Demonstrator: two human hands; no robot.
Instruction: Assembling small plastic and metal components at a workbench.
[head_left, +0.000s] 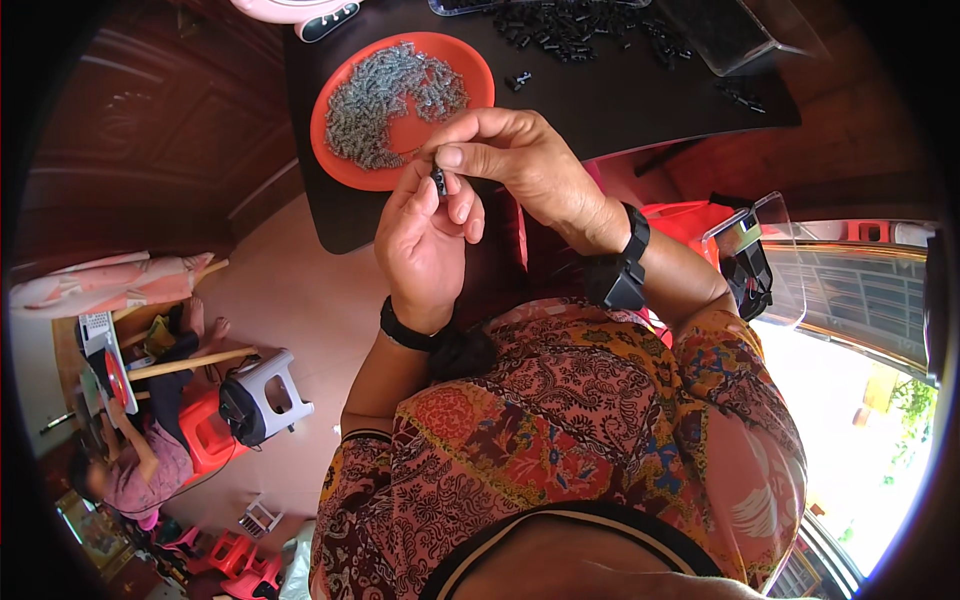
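One small black piece | gripped by left hand at fingertips | right hand pinching its upper end

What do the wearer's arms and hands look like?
Left hand and right hand: ungloved. Black left strap and right strap at the wrists; the right carries a boxy black unit. Sleeves: short, multicoloured, patterned.
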